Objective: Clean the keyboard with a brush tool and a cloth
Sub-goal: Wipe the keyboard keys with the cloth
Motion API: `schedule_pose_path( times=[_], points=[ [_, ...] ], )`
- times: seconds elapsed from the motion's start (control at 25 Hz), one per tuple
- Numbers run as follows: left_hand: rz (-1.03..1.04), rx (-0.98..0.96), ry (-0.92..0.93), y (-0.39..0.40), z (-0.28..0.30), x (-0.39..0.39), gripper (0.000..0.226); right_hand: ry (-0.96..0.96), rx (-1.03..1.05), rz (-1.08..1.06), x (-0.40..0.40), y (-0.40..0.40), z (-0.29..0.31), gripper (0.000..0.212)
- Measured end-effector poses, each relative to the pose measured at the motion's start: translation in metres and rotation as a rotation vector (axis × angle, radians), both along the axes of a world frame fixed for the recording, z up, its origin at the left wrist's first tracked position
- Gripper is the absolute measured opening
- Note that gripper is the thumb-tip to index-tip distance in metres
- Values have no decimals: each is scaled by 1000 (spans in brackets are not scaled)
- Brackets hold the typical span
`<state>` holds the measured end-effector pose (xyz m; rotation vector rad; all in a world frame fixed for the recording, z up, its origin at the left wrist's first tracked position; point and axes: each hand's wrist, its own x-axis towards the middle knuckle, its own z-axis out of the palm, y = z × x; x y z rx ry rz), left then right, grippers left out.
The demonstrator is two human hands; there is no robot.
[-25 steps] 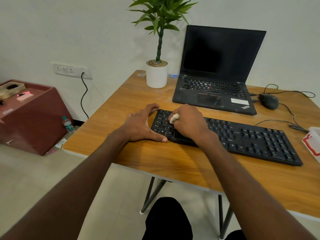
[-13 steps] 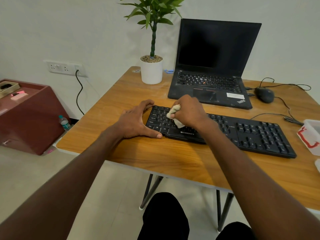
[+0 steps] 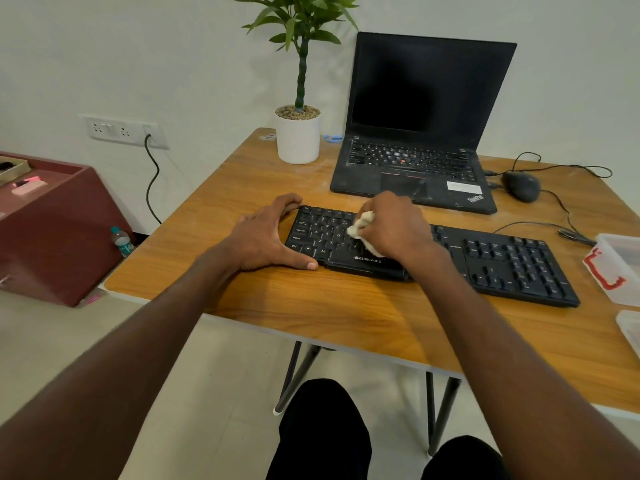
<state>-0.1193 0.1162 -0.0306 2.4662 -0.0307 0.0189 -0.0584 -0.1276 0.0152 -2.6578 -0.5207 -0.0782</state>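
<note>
The fingers of the right hand [image 3: 393, 226] are curled tight around a bunched white cloth [image 3: 362, 226], which is pressed onto the letter keys of the keyboard [image 3: 502, 261] left of its middle. A fold of the cloth shows at the thumb side and another tip shows below the hand, just above the printed brand name. The left hand [image 3: 265, 233] is laid flat on the worktop [image 3: 346, 306] at the keyboard's left end, fingers straight and spread: the index finger is bent around the far left corner and the thumb is stretched along the near edge, touching it. Nothing is held in this hand.

The keyboard is black and lies slantwise across the worktop, its right end nearer the front edge. Just behind it an open black laptop [image 3: 415, 133] stands with a dark screen. To the laptop's left a white pot [image 3: 298, 138] with a green plant is placed; to its right a dark mouse [image 3: 521, 185] lies with its cable looped. A clear box [image 3: 620, 268] with red marking sits at the right edge. A brush cannot be made out. Beside the worktop, a maroon cabinet [image 3: 52, 230] and a small bottle [image 3: 122, 241] are seen on the floor.
</note>
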Motion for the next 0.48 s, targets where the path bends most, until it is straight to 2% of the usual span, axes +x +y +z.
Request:
schedule_pose_path(
  times=[0.12,0.2,0.36,0.48],
  points=[
    [-10,4,4,0,0,0,131,-13,-151,-145,4,-25,9,30],
    [-9,4,10,-1,1,-1,132,-68,-174,-163,5,-25,12,33],
    [2,-22,13,0,1,0,138,-45,-22,72,4,6,11,21],
    [-6,-91,30,3,0,1,141,25,115,66,3,-1,9,16]
  ],
)
